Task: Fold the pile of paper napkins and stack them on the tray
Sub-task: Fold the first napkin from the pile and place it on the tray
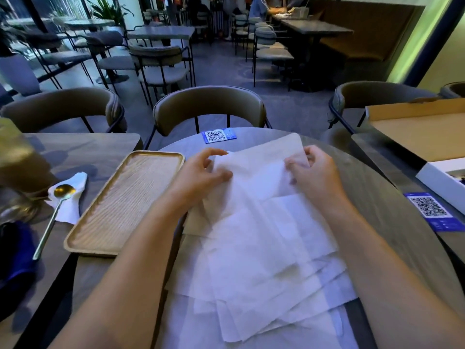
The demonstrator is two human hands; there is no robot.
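Observation:
A loose pile of white paper napkins (264, 260) lies spread on the round grey table in front of me. Its top sheet (256, 170) is lifted at the far end. My left hand (201, 175) pinches the sheet's far left corner between thumb and fingers. My right hand (314, 172) pinches its far right edge with curled fingers. Left of the pile sits a long wooden tray (83, 238) with nothing on it.
A gold spoon (56, 210) lies on a small napkin left of the tray, beside a glass (17, 162). Blue QR cards (219, 136) (432, 210) lie on the table. An open cardboard box (415, 132) stands at right. Chairs (208, 107) ring the far side.

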